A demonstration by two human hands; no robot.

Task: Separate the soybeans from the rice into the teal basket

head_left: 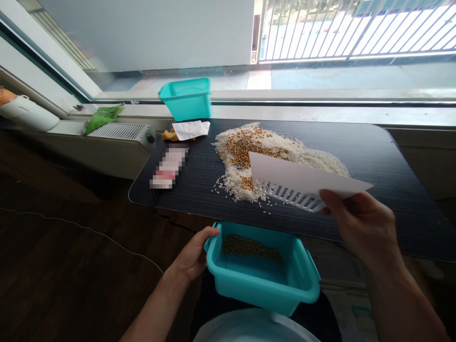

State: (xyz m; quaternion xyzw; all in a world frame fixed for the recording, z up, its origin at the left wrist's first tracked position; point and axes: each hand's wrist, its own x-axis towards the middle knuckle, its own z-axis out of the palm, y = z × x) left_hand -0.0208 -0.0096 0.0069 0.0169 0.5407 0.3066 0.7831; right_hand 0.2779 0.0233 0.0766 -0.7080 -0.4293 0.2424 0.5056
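Note:
My left hand point(195, 251) grips the left rim of a teal plastic bin point(256, 285), held below the table's front edge. Inside the bin, dull greenish-brown beans point(251, 248) lie along its far side. With thumb on top, my right hand point(366, 223) pinches a thin white card point(302, 175) with a row of slots cut along its lower edge. The card stands tilted over the front of a spread heap of white rice point(320, 159), hiding part of it. Golden-yellow beans point(242, 145) are mixed into the left and middle of the heap.
The heap lies on a dark wood-grain table point(384, 190). A second teal bin point(190, 99) stands at the back left by the window. Near it are a white paper point(191, 129) and a blurred pinkish thing point(170, 166). A radiator point(117, 130) with a green cloth point(103, 118) is further left.

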